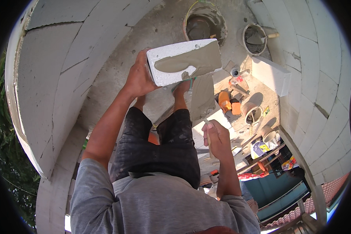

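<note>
My left hand grips the left end of a white lightweight concrete block, holding it up in front of me. Wet grey mortar covers much of the block's upturned face, with bare white along its left and lower edges. My right hand is closed round the handle of a trowel. Mortar coats its broad blade, which lies just below the block's right part; whether the two touch, I cannot tell.
A large mortar bucket stands beyond the block. To its right is a smaller bucket with another trowel inside. A white block and orange tools lie at the right. Block walls rise on both sides.
</note>
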Tool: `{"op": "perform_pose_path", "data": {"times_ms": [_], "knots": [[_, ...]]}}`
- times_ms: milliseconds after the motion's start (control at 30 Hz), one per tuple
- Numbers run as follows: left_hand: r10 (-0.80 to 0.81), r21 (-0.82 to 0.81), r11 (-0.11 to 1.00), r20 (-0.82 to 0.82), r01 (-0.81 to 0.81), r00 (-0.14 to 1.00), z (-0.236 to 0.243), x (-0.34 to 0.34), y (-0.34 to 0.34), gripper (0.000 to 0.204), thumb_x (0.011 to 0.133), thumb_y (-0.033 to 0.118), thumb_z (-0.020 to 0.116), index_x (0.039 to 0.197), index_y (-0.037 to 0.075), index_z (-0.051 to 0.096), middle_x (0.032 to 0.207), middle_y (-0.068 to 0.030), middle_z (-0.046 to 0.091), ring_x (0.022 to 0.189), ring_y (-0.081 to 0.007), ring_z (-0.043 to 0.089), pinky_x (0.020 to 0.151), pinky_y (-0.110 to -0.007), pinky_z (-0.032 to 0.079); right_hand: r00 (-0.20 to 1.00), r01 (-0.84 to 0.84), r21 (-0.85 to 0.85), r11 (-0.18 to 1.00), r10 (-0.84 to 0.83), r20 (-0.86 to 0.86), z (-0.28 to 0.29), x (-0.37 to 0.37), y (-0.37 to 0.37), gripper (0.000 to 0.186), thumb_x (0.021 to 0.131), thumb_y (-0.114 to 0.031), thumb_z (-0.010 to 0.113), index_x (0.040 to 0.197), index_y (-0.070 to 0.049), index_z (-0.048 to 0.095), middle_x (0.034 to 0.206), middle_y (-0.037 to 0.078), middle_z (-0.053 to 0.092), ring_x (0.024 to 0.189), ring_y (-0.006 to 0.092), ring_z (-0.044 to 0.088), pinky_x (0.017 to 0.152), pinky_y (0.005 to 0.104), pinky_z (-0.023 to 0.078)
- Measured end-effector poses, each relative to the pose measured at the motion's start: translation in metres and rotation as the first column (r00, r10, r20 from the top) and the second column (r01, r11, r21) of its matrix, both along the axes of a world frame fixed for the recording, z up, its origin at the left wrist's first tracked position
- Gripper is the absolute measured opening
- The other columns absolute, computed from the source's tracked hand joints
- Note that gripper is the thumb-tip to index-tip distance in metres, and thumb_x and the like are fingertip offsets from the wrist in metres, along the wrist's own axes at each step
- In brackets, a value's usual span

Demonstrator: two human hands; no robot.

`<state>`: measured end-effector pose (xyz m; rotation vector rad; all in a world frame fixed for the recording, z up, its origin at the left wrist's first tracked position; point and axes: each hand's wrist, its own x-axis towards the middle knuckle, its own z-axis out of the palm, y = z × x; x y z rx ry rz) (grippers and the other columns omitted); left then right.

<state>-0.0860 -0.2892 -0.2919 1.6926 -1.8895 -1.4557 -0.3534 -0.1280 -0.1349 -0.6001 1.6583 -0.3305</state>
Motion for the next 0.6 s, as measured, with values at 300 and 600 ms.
{"op": "perform_pose_path", "data": {"times_ms": [300, 600], "knots": [[0.051, -0.025, 0.998, -0.032, -0.052, 0.998, 0.000, -0.011, 0.006, 0.112, 0.060, 0.028, 0.097, 0.148, 0.003, 0.033, 0.139, -0.0213, 0.054, 0.128, -0.0404, 0.059, 0.106, -0.045, 0.050, 0.975, 0.022, 0.168, 0.986, -0.058, 0.214, 0.003, 0.026, -0.046, 0.045, 0.111, -0.039, 0.045, 0.092, -0.002, 0.061, 0.071, 0.006, 0.057, 0.054, 0.0138, 0.059, 0.051, 0.0291, 0.048], [0.062, -0.006, 0.998, -0.028, -0.063, 0.998, 0.001, -0.014, 0.002, 0.110, 0.061, 0.028, 0.096, 0.149, 0.006, 0.034, 0.141, -0.0218, 0.054, 0.130, -0.0417, 0.057, 0.107, -0.045, 0.049, 0.819, -0.571, 0.026, 0.821, 0.571, -0.055, 0.024, 0.004, -0.042, 0.043, 0.108, -0.035, 0.050, 0.085, 0.001, 0.057, 0.067, 0.019, 0.057, 0.066, 0.0384, 0.058, 0.064, 0.0459, 0.045]]}}
